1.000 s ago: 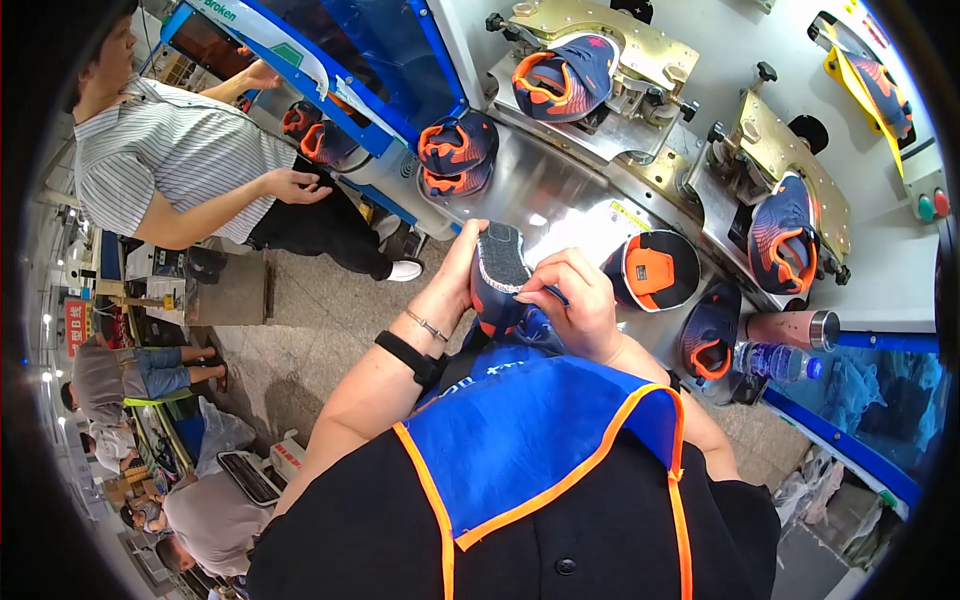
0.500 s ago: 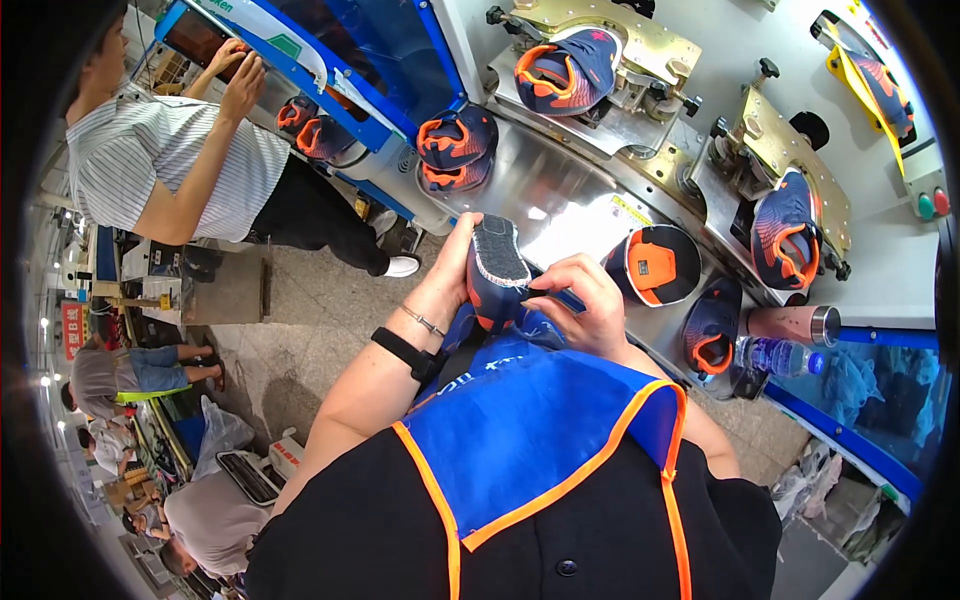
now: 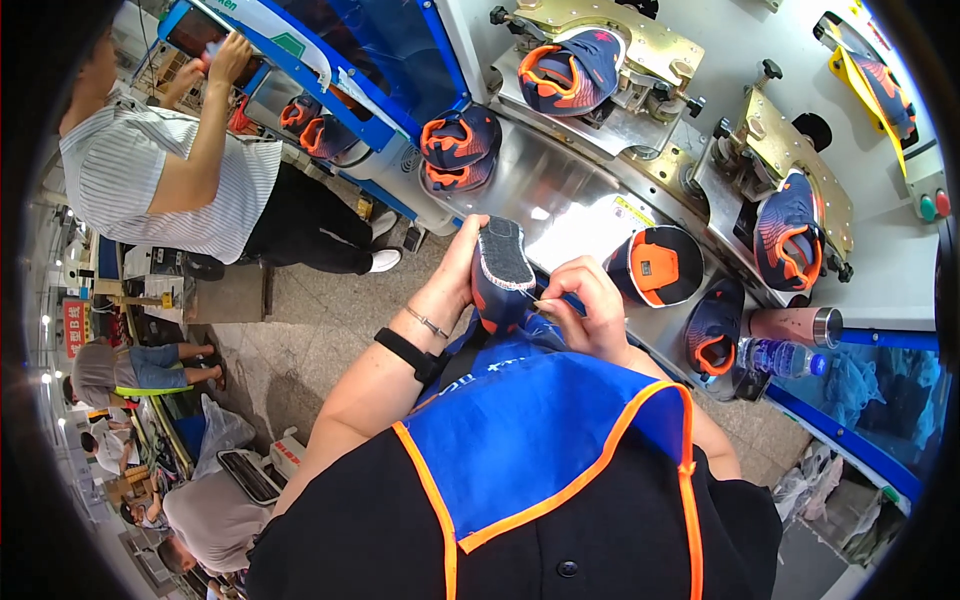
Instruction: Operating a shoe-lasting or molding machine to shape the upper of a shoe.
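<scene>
1. The grey machine (image 3: 735,60), with two brass-coloured clamp plates (image 3: 630,45), stands at 1 to 2 o'clock from the held upper (image 3: 503,258).
2. The metal worktop (image 3: 555,175) lies at 1 o'clock, under the machine's front edge.
3. The blue apron (image 3: 540,430), edged in orange, is at 6 o'clock.
4. Two stacked uppers (image 3: 458,150) stand on the worktop at 11 o'clock; an orange-lined upper (image 3: 655,265) is at 3 o'clock.
5. The held upper is in front of the person, just above the apron, its dark grey sole side showing, with white stitching round the rim.
6. The right hand (image 3: 588,300), at 4 o'clock, pinches a thin strand between thumb and fingertips.
7. The left hand (image 3: 462,265), at 9 o'clock, grasps the held upper by its side.
8. The thread-like strand (image 3: 528,294) runs from the stitched rim to the pinch.
</scene>
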